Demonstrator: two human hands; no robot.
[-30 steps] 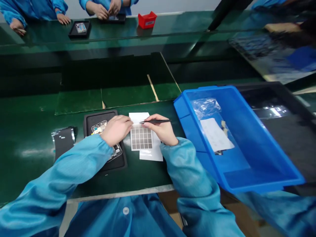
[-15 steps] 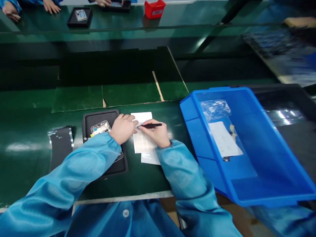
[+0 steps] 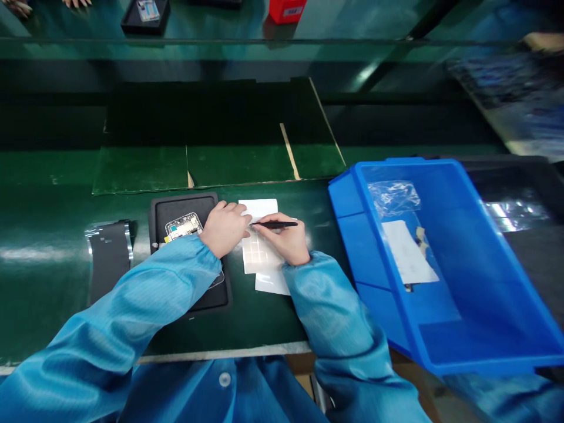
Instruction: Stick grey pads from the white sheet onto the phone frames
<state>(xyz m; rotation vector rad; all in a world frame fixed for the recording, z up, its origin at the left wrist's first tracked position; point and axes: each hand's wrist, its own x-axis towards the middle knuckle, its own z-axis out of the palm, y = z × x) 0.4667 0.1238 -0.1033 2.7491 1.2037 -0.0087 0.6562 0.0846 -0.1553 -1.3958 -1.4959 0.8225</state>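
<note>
My right hand (image 3: 291, 239) is closed around slim black tweezers (image 3: 278, 224), whose tip points left toward my other hand's fingertips. Under both hands lies a white sticker sheet (image 3: 258, 261) with pale rectangular outlines on it. The fingers of my left hand (image 3: 227, 228) are bent and grip the sheet's left edge; what lies right at the fingertips is too small to make out. Partly beneath my left forearm is a black tray (image 3: 185, 202) with an opened phone (image 3: 185, 226) in it, its circuit board showing. A second white sheet (image 3: 271, 283) sticks out below the first.
A big blue bin (image 3: 374, 276) at the right holds a white paper (image 3: 408, 252) and clear plastic wrap (image 3: 394, 197). Left of the tray lies a dark film strip (image 3: 109, 258). Across the bench are a red box (image 3: 286, 10), another black tray (image 3: 132, 20) and another person's hand (image 3: 77, 3).
The view has tipped slightly down, so the far bench moves up and partly out of frame. My hands stay at the sticker sheet with almost the same hold.
</note>
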